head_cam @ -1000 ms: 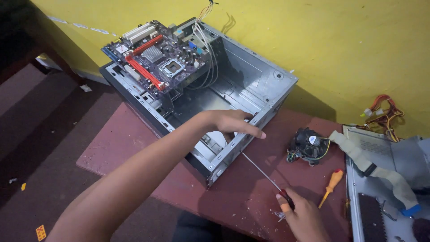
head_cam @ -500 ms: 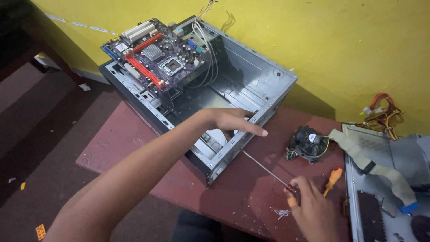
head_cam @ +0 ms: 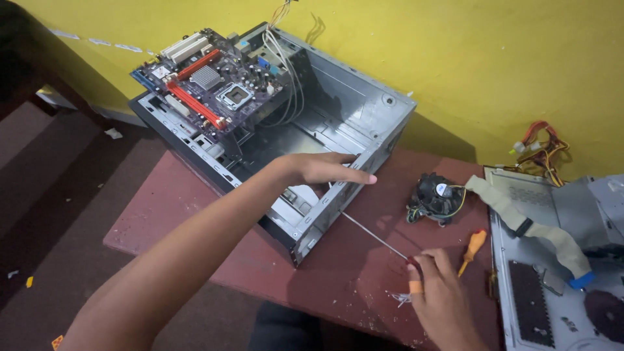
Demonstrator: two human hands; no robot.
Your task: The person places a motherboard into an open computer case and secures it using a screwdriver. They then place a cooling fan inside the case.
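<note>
The open computer case point(head_cam: 338, 123) lies on its side on the reddish surface point(head_cam: 351, 260), against the yellow wall point(head_cam: 468, 58), and serves as the reference for all positions below; the motherboard point(head_cam: 211, 88) stands tilted out of the case at its far left end, with a bundle of pale wires point(head_cam: 286, 71) running from it into the case interior.

The left hand point(head_cam: 322, 170) rests on the near rim of the case, palm down, fingers extended and held together, pointing right; it holds nothing, only bearing on the metal edge.

The right hand point(head_cam: 439, 302) is to the right of the case and nearer the viewer, low on the surface; its fingers are closed in a pinch around the dark handle end of a long screwdriver point(head_cam: 374, 234); the thin shaft runs from the hand up and left, its tip reaching the near right corner of the case, just under the left hand; whether the tip touches the metal cannot be told.

To the right of the case sits a round cooling fan point(head_cam: 435, 195) with attached leads; an orange-handled screwdriver point(head_cam: 473, 250) lies just beyond the right hand, apart from it; further right lies a grey side panel point(head_cam: 552, 305) with a flat ribbon cable point(head_cam: 526, 224) draped over it; coloured power cables point(head_cam: 543, 146) lie by the wall.
</note>
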